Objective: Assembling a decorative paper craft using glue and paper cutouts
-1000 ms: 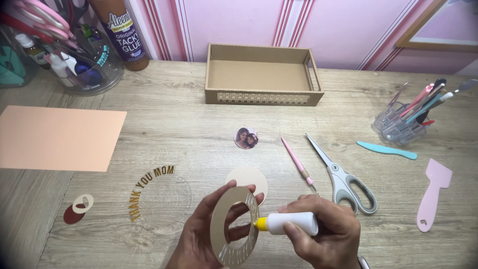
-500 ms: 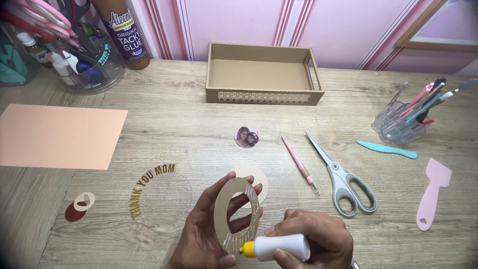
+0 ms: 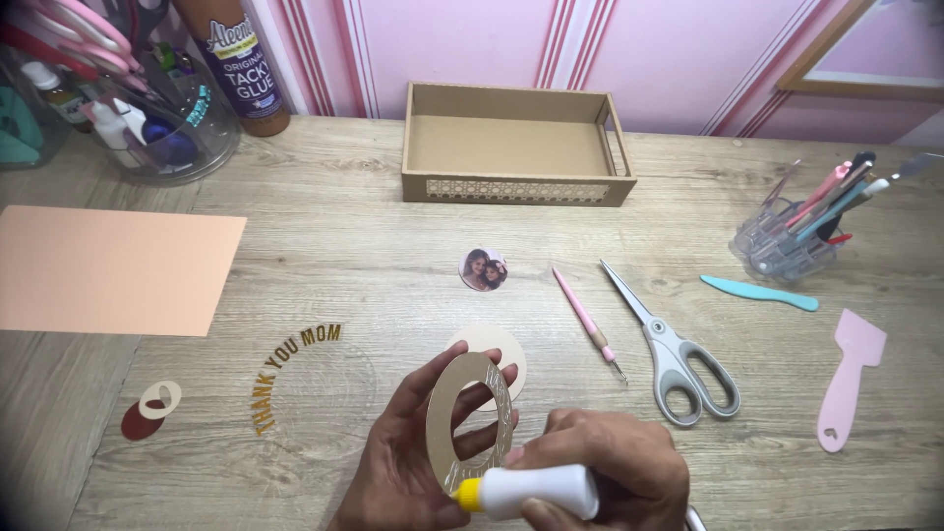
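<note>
My left hand (image 3: 398, 470) holds a tan cardboard ring (image 3: 467, 420) upright by its edge at the table's near side. My right hand (image 3: 615, 472) grips a small white glue bottle (image 3: 536, 491) with a yellow tip; the tip touches the ring's lower edge. Behind the ring lies a pale round card disc (image 3: 497, 352). A small round photo (image 3: 484, 269) lies farther back on the wooden table (image 3: 344, 246). Curved gold lettering (image 3: 290, 369) sits left of my hands.
A cardboard tray (image 3: 516, 145) stands at the back. Grey scissors (image 3: 678, 354), a pink stylus (image 3: 587, 322), a teal tool (image 3: 759, 293) and a pink scraper (image 3: 848, 379) lie right. A pen holder (image 3: 787, 236) sits far right; peach paper (image 3: 108, 267), clear containers and a brown glue bottle (image 3: 241, 69) left.
My right hand has moved the glue bottle lower, from the ring's right side down to its bottom edge. The left hand has kept hold of the ring, which has tilted a little.
</note>
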